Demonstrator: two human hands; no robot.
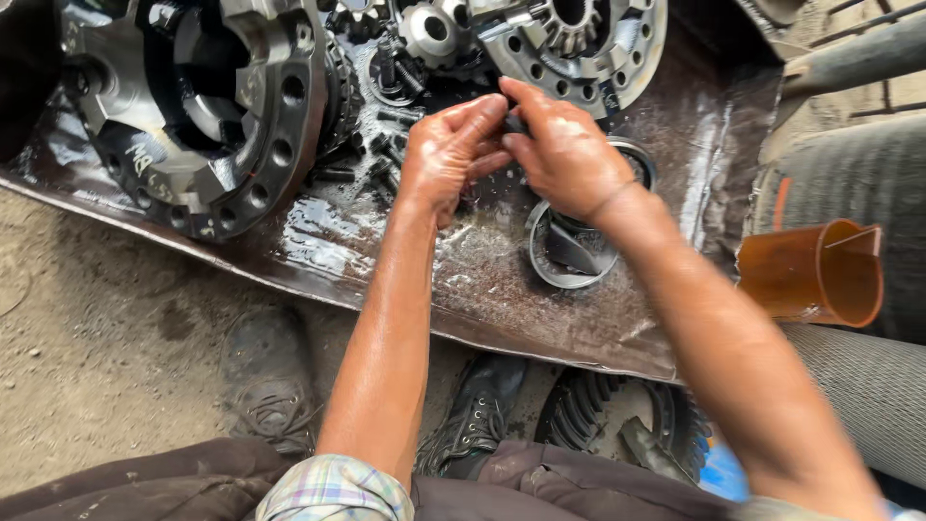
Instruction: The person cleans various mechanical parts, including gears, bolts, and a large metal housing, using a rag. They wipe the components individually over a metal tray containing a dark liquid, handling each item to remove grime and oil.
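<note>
**Small part pinched over oily sheet**

A small dark part (514, 123) is pinched between left hand (451, 154) and right hand (567, 154), fingertips pressed together, mid-scene. Metal ring (540, 260) lies just near; large housing (207, 116) far left; orange jug (815, 275) right.

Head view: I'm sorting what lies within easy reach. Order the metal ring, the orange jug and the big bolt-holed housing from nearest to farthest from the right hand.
From the right hand:
1. Metal ring, just below the wrist on the oily sheet.
2. Orange jug, off to the right edge.
3. Bolt-holed housing, far left, beyond the left hand.
</note>
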